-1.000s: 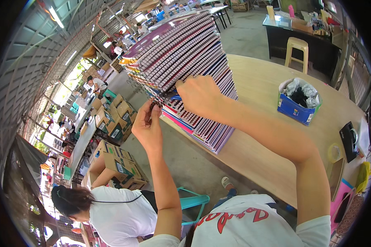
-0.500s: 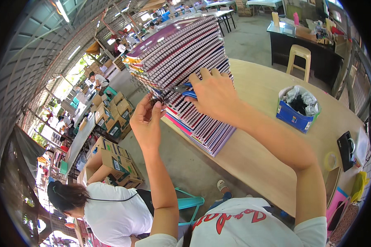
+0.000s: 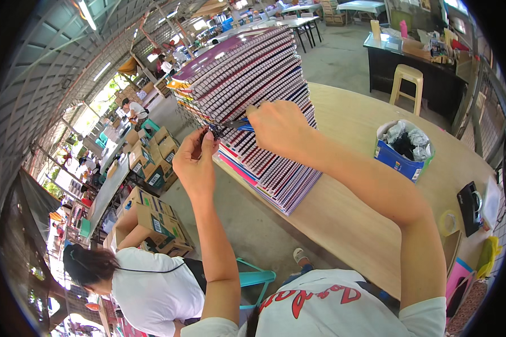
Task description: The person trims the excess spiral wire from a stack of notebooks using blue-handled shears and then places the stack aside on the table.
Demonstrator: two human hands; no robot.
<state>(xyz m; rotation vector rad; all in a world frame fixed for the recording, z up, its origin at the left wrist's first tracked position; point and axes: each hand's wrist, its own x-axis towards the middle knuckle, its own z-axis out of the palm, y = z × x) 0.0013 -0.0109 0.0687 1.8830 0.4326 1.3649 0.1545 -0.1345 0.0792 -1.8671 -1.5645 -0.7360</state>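
A tall stack of spiral-bound notebooks (image 3: 258,73) stands on the table, its dark wire bindings facing me and a purple cover on top. My right hand (image 3: 278,128) is closed around blue-handled wire cutters (image 3: 243,125), partly hidden by the fingers. Their jaws point left at the notebooks' corner, where loose wire ends stick out. Just below and left of that corner, my left hand (image 3: 194,163) pinches a small bunch of dark wire pieces (image 3: 209,133) between thumb and fingers. Whether the jaws touch a wire is too small to tell.
On the table (image 3: 343,196) to the right stands a blue box (image 3: 398,160) lined with plastic, dark bits inside. Farther right lie a black case (image 3: 470,208) and a tape roll (image 3: 448,223). A co-worker (image 3: 157,286) sits at lower left, near cardboard boxes (image 3: 152,219).
Both hands have shifted slightly left along the stack's corner. The cutters' jaws have moved left, nearer the left hand's fingers, and their handles look closer together.
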